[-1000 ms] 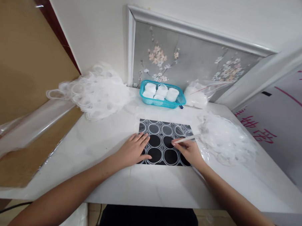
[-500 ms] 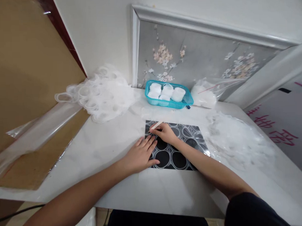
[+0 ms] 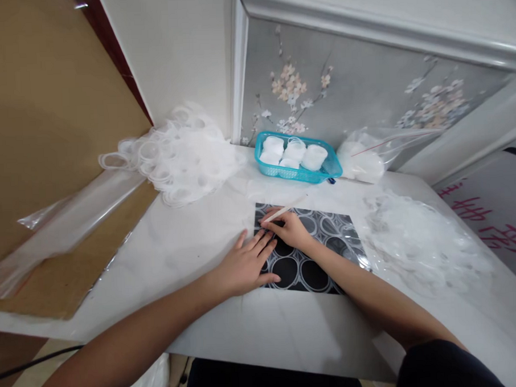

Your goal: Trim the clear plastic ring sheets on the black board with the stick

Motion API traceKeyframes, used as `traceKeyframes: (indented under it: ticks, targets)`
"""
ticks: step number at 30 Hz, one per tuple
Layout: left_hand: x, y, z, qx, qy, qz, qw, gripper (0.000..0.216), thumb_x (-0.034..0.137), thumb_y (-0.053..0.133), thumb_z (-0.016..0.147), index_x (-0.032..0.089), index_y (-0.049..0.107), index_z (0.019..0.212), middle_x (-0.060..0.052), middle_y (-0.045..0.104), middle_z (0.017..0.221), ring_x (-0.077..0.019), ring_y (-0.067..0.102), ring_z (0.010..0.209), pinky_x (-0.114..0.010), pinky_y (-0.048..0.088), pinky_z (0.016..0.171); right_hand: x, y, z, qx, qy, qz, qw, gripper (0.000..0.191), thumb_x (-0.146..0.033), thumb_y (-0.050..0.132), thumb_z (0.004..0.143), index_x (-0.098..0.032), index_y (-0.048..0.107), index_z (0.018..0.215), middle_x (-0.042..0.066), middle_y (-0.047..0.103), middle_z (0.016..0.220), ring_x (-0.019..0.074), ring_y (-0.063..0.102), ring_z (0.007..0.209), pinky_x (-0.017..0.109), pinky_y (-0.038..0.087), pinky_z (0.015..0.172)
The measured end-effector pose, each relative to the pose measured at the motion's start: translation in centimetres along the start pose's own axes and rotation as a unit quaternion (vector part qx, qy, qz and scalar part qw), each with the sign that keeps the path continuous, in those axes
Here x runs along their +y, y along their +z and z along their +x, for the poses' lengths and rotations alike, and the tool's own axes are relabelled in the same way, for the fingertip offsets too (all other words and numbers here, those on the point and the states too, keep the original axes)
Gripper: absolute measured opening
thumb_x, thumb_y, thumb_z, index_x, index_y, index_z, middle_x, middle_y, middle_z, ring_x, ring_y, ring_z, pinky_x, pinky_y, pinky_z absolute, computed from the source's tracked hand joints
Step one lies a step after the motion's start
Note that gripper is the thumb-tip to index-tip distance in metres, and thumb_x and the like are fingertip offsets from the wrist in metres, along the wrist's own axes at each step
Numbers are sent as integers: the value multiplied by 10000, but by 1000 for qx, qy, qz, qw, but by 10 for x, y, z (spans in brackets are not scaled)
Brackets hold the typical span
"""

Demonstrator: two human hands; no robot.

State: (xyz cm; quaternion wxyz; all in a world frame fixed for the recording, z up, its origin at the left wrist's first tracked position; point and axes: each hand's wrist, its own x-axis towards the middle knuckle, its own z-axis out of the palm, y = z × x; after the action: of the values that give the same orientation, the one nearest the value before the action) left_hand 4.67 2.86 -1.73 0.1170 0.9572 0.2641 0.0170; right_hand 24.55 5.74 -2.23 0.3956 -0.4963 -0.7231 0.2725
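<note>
A turquoise plastic basket [image 3: 308,177] holds white cylindrical bundles [image 3: 315,158]. In front of it, over a glossy circle-patterned sheet [image 3: 315,275], the right hand [image 3: 291,229] keeps its grip clamped on a slim pale stick [image 3: 282,212]; the left hand [image 3: 245,268] lies flat, fingers apart.

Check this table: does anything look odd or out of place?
The heap of white rings at left looks untidy: it sprawls loosely, its edge straggling beside the clear plastic. Nothing looks plainly damaged.

The right hand [image 3: 288,228] grips a pale stick [image 3: 284,209], its tip apparently hidden, beside the left hand [image 3: 248,263] spread on a dark circle-patterned sheet [image 3: 315,274].
</note>
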Motion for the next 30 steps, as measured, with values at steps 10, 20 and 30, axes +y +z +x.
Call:
traceKeyframes:
  ticks: [10, 20, 30]
  targets:
    - [-2, 3, -1, -14, 3, -19, 1000, 909, 785, 327, 889, 179, 263, 1564, -151, 238, 1621, -352, 178, 1510, -590, 139, 1181, 11, -48, 49, 253, -143, -211, 933, 293, -233, 428, 988, -247, 720, 970, 64, 752, 935, 250, 639, 1091, 548, 358, 1099]
    - [6, -13, 12, 63, -18, 95, 993, 838, 705, 430, 913, 98, 407, 1491, -173, 553, 1419, -351, 498, 1269, -498, 340, 1050, 0, -34, -38, 62, 82, 12, 995, 163, -337, 633, 877, -205, 723, 841, 64, 763, 897, 232, 718, 808, 355, 570, 747]
    - [-4, -4, 22, 93, 25, 120, 988, 852, 740, 320, 925, 50, 540, 1374, -197, 545, 1430, -334, 406, 1404, -444, 293, 1144, 6, -30, -34, 74, 77, 21, 994, 220, -395, 637, 867, -209, 744, 822, 66, 767, 888, 266, 706, 966, 397, 543, 892]
